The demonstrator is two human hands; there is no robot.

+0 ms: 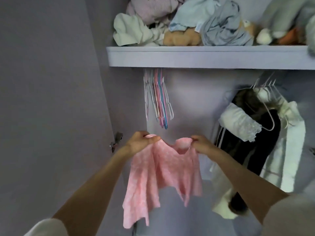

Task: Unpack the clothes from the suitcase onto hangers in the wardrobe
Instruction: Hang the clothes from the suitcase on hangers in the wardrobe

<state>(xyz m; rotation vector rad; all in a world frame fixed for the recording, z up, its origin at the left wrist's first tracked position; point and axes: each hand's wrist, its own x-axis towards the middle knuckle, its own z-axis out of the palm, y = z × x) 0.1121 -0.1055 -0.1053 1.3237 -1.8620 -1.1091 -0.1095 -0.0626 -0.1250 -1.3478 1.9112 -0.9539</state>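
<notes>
Head view shows both hands holding a pink top [160, 169] up in front of the open wardrobe: the left hand [141, 142] pinches its left shoulder, seemingly with a pink hanger, and the right hand [202, 143] pinches its right shoulder. Behind it, empty hangers [158, 97] dangle under a shelf [204, 57] piled with clothes and soft toys, and hung clothes [252, 126] crowd the right side.

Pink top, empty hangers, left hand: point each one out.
pink top [162, 169], head view, on the front fabric below the neckline.
empty hangers [159, 99], head view, on the bunch hanging under the shelf.
left hand [142, 142], head view, on the back of the hand.
</notes>
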